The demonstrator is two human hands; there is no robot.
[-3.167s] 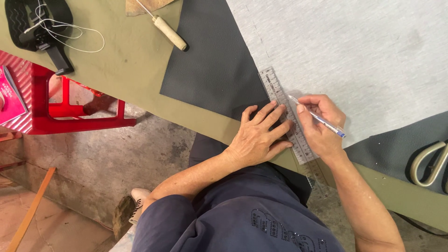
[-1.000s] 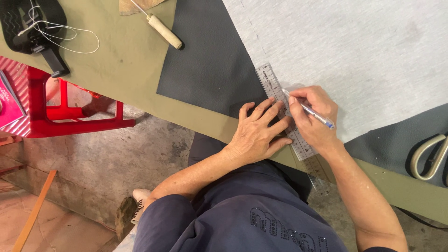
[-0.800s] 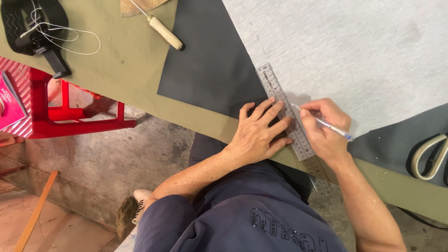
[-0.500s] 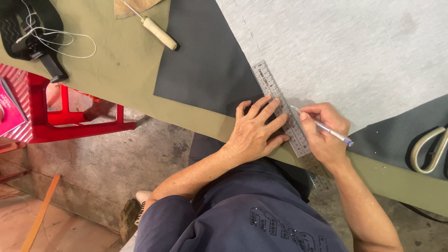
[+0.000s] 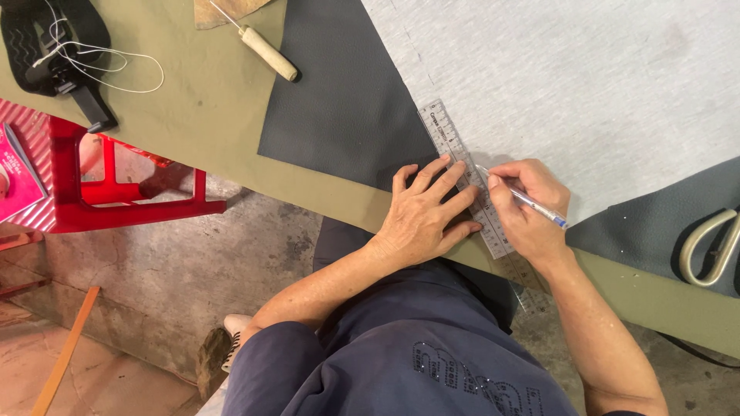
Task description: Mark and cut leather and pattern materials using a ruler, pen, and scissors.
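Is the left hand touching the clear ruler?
Touching. The head view shows the left hand with fingertips pressed flat onto the clear ruler.

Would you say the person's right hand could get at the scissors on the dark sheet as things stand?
Probably yes. The scissors lie uncovered to the right of the right hand, with only bare dark sheet between. But that hand holds a pen, which it would likely need to put down.

we are seeing bright, even light falling from above, with only a soft shadow lying under the right hand on the pale grey sheet. everything is staying sharp, without glare or visible blur.
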